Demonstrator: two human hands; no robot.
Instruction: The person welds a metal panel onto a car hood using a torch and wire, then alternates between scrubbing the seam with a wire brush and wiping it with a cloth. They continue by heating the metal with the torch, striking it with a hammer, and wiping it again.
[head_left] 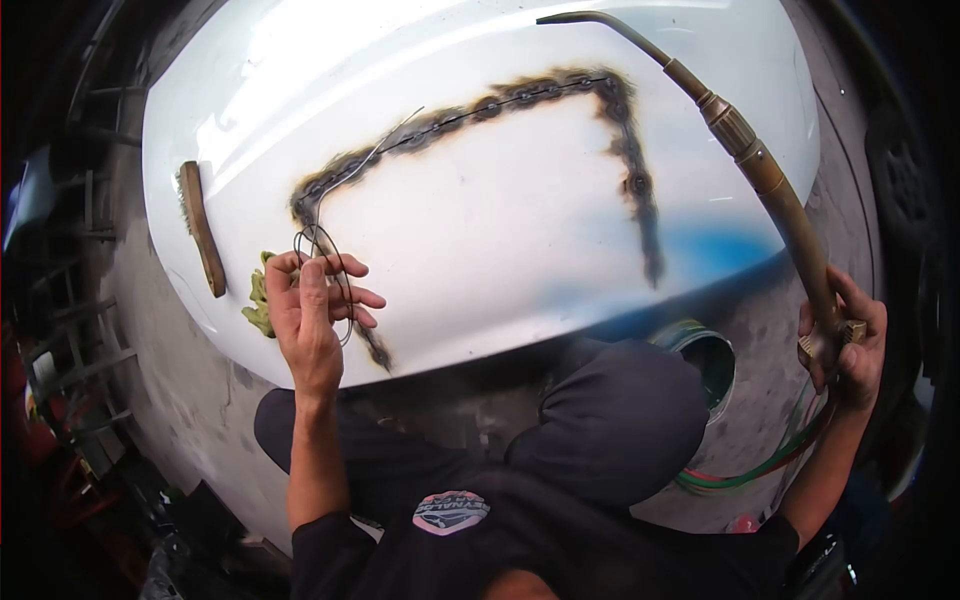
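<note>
A white curved panel [450, 220] carries a scorched, blackened seam [450, 121] with dark weld spots along its top and down both sides. My left hand [316, 310] pinches a looped thin wire [385, 145] over the panel's lower left, and the wire's straight end reaches up across the seam. At the right, my right hand [850, 340] is wrapped round the valve end of a brass torch [775, 180]. The torch points up and left, its bent tip above the panel's upper right. No flame shows at the tip.
A wooden-handled wire brush [204, 230] and a yellow-green cloth [257, 305] lie on the panel's left. Below its right edge stand a round metal container [712, 355] and green and red hoses [750, 470]. Metal racks [95, 210] stand far left.
</note>
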